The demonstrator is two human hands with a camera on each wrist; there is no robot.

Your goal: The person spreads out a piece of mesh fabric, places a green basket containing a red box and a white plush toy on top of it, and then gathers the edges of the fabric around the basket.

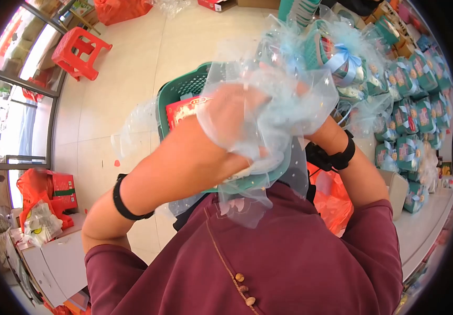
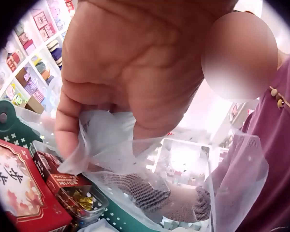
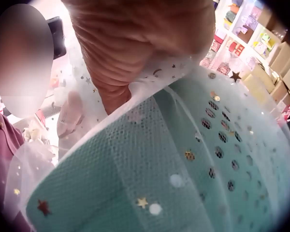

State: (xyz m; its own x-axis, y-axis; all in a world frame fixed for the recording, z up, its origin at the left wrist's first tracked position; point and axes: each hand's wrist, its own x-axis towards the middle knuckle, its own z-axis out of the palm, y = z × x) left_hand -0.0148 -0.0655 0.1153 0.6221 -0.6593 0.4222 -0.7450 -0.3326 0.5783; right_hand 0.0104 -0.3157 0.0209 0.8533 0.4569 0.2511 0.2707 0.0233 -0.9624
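A green perforated basket (image 1: 170, 97) sits close against the person's front, with a red box (image 1: 178, 111) in it. Sheer pale-blue tulle (image 1: 302, 107) with small stars bunches over the basket. In the left wrist view, the left hand (image 2: 130, 67) pinches a gathered fold of tulle (image 2: 106, 130) between thumb and fingers. A clear tub of gold-wrapped pieces (image 2: 84, 199) lies below it, beside the red box. The right hand (image 3: 147, 46) grips the tulle's upper edge with curled fingers, by the dotted basket wall (image 3: 222, 140). In the head view, tulle partly veils both hands.
Finished-looking green baskets with blue bows (image 1: 345, 63) stand at the upper right, and several more green packages (image 1: 408, 123) are stacked on the right-hand counter. A red stool (image 1: 79, 52) stands on the tiled floor. At lower left, a white cabinet (image 1: 53, 265) carries red bags.
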